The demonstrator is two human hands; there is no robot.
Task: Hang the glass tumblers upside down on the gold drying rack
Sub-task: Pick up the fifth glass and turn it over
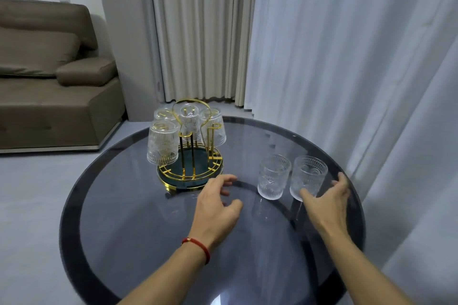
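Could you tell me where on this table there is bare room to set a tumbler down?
The near half of the glass table, toward the viewer from both hands, is bare, as is the far right behind the two upright tumblers. It is crowded around the gold drying rack and between it and those tumblers.

Both forearms are bare of sleeves, and a red cord bracelet (198, 247) with a small gold bead circles the left wrist.

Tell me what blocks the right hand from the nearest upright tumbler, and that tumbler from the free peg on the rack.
Nothing visible blocks the right hand; it is already open around the right tumbler. Towards the gold rack, the second upright tumbler stands just left of it, and the left hand hovers near the rack's base.
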